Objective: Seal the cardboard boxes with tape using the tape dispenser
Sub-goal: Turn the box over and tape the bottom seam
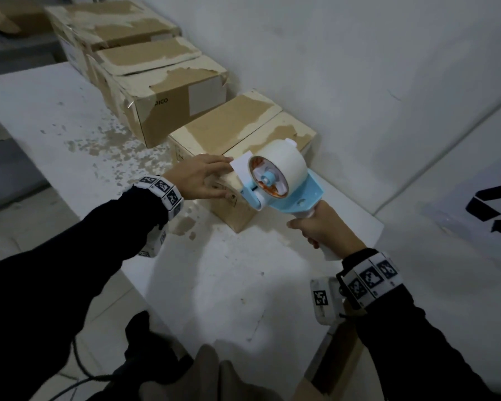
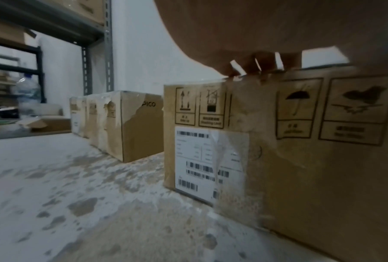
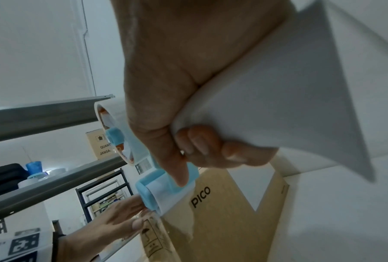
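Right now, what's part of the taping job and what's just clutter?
In the job:
- tape dispenser, gripped by right hand
- nearest cardboard box, left hand resting on it
- boxes behind

Lying about:
- shelving
- water bottle
- paint-flecked table

At twelve o'clock the nearest cardboard box (image 1: pixel 237 146) blocks my reach, its far side close to the white wall (image 1: pixel 388 68). From eleven o'clock a row of boxes (image 1: pixel 156 82) runs away along that wall. From nine to seven o'clock the white tabletop (image 1: pixel 55 117) lies open. At three o'clock the wall closes off the table edge.
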